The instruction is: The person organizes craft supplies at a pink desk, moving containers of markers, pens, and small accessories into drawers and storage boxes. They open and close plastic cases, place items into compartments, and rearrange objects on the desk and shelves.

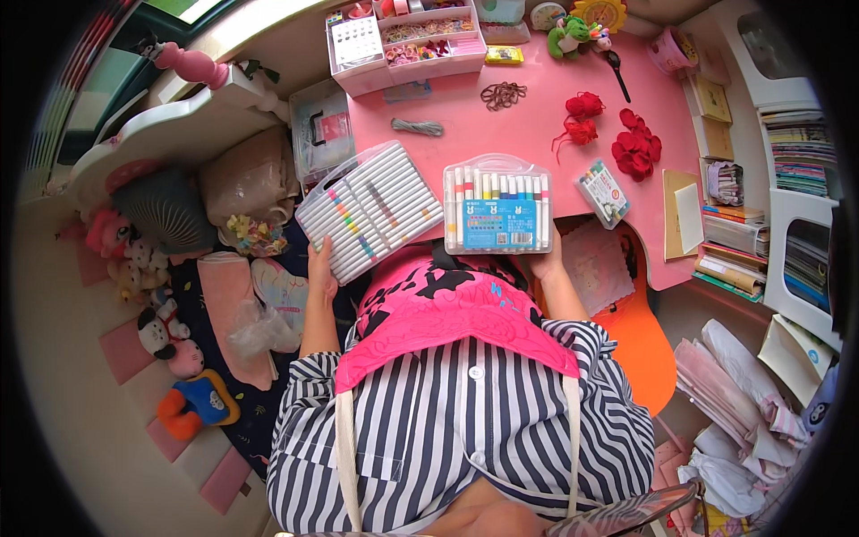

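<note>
My left hand [321, 268] grips the lower left edge of a clear case of white markers [374, 208], tilted, with rows of white barrels and a few coloured bands. In my right hand [548, 261] is a second clear marker case [497, 206], upright, with coloured caps along the top and a blue label in front. That hand holds its lower right corner; most of its fingers are hidden behind the case. Both cases are side by side at the near edge of the pink desk [447, 115], close to my pink apron [438, 309].
On the desk are a small marker box [603, 194], red crocheted flowers [636, 146], a brown cord [503, 96], a grey yarn bundle [417, 127] and a compartment organizer [407, 45]. An orange chair [646, 349] stands right; shelves of books [796, 148] rise beyond. Plush toys [164, 328] lie left.
</note>
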Motion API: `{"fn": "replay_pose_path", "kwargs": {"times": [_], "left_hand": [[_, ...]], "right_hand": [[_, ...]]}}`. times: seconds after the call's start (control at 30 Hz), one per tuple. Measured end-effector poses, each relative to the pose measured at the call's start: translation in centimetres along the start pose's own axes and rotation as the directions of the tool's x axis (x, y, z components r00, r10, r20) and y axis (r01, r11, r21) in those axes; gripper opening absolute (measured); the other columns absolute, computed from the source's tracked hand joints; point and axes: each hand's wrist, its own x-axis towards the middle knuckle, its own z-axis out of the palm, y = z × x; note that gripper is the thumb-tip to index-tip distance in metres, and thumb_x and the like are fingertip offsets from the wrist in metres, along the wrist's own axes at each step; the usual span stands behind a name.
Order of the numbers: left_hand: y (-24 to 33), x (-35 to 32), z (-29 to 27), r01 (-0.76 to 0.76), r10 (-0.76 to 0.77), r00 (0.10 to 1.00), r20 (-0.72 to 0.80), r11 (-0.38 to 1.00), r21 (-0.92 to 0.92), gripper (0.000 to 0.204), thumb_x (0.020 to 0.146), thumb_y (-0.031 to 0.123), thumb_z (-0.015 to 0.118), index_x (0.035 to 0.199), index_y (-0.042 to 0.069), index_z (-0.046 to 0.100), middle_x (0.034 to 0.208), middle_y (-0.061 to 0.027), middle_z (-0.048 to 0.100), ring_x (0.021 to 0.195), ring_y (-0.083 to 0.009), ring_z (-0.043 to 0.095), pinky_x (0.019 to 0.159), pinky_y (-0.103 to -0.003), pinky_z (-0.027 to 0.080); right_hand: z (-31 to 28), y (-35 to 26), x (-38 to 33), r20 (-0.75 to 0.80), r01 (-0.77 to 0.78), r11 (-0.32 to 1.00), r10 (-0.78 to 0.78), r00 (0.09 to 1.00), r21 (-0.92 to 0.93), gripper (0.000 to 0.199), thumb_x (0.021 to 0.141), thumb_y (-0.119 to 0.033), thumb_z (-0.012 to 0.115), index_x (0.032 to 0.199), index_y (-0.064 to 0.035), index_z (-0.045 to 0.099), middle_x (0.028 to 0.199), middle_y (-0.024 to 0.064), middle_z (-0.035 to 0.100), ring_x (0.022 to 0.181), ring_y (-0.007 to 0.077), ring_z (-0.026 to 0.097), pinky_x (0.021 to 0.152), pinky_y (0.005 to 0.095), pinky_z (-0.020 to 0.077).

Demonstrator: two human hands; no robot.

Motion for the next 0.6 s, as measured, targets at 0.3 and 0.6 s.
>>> {"fn": "replay_pose_path", "kwargs": {"times": [0.3, 0.6], "left_hand": [[-0.4, -0.8, 4.6, -0.013, 0.011, 0.998, 0.056, 0.999, 0.038, 0.048, 0.092, 0.022, 0.06, 0.13, 0.005, 0.038, 0.12, -0.0111, 0.055, 0.106, -0.0219, 0.057, 0.088, -0.037, 0.049], [-5.6, -1.8, 9.7, 0.024, -0.024, 1.0, -0.007, 1.0, 0.004, 0.054, 0.094, 0.023, 0.057, 0.137, 0.005, 0.029, 0.134, -0.0138, 0.042, 0.12, -0.0231, 0.046, 0.099, -0.037, 0.039]], "right_hand": [[0.9, -9.9, 3.9, 0.002, -0.035, 0.964, 0.037, 0.999, -0.262, 0.045, 0.095, -0.039, 0.046, 0.121, -0.0038, 0.057, 0.115, 0.008, 0.063, 0.105, 0.0217, 0.059, 0.092, 0.0382, 0.0438], [3.7, -16.0, 1.3, 0.026, 0.199, 0.721, -0.244, 0.969, -0.663, 0.058, 0.09, -0.047, 0.056, 0.128, -0.0035, 0.05, 0.122, 0.0077, 0.055, 0.112, 0.0207, 0.053, 0.097, 0.0345, 0.0395]]}}
